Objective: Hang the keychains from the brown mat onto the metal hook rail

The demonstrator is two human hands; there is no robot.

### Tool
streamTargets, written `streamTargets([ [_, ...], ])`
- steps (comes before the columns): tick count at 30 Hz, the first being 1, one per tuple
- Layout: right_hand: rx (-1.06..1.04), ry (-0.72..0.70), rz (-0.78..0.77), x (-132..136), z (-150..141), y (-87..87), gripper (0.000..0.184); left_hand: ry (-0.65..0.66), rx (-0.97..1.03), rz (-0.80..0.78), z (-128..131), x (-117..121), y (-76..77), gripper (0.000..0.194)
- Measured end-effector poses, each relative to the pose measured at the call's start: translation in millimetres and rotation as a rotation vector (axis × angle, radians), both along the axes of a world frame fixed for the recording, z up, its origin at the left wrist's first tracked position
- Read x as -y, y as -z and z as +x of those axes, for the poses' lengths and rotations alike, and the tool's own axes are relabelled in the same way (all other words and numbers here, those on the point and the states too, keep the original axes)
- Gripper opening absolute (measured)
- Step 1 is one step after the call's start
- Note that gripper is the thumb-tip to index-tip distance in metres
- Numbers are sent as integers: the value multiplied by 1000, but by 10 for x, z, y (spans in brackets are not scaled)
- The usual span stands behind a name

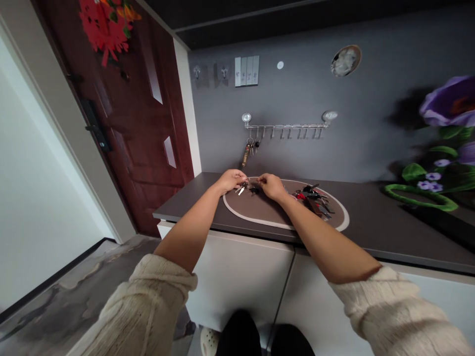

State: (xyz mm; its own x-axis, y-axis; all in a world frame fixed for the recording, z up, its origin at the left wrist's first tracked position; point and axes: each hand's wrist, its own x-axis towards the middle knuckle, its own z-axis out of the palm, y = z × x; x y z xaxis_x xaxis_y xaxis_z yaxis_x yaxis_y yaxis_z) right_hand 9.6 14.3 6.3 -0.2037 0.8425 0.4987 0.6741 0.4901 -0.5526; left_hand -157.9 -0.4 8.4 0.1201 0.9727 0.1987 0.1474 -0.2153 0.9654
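My left hand [230, 181] is closed in a pinch over the left part of an oval brown mat with a pale rim [256, 221]. From its fingertips hangs a bunch of keys [242, 189]. My right hand [272, 187] is a short way to the right, its fingertips pressed together; what they hold is too small to make out. Between the two hands a small dark item [254, 190] shows over the mat. A pile of keys and small tools [315, 200], some red and black, lies on the mat's right side, partly behind my right forearm.
Above the mat, a metal hook rail [287, 127] is fixed to the grey wall, with keys and a patterned tag [245, 155] on its left hooks. Artificial purple flowers [451, 101] stand at the right of the dark countertop [374, 217]. A dark red door [148, 123] is at left.
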Motion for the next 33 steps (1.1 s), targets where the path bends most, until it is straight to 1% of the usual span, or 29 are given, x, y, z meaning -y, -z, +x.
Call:
streamTargets([
  [3, -6, -6, -2, 9, -7, -5, 13, -24, 77, -31, 12, 16, -22, 8],
  [10, -226, -79, 3, 24, -46, -36, 12, 12, 311, -22, 26, -7, -23, 6],
  [15, -339, -210, -17, -18, -79, -9, 15, 32, 417, -50, 43, -34, -5, 3],
  [20, -397, -293, -57, -52, -93, 27, 18, 78, 455, -56, 62, -36, 3, 1],
  [26, -451, -377, -119, -85, -103, 55, 21, 94, 477, -44, 84, -26, -1, 1],
  [29, -497, -384, -135, -105, -111, 68, 19, 107, 472, -41, 98, -12, -8, 1],
  [33, -552, -341, -157, -104, -120, 62, 17, 98, 465, -36, 118, 12, -23, 1],
])
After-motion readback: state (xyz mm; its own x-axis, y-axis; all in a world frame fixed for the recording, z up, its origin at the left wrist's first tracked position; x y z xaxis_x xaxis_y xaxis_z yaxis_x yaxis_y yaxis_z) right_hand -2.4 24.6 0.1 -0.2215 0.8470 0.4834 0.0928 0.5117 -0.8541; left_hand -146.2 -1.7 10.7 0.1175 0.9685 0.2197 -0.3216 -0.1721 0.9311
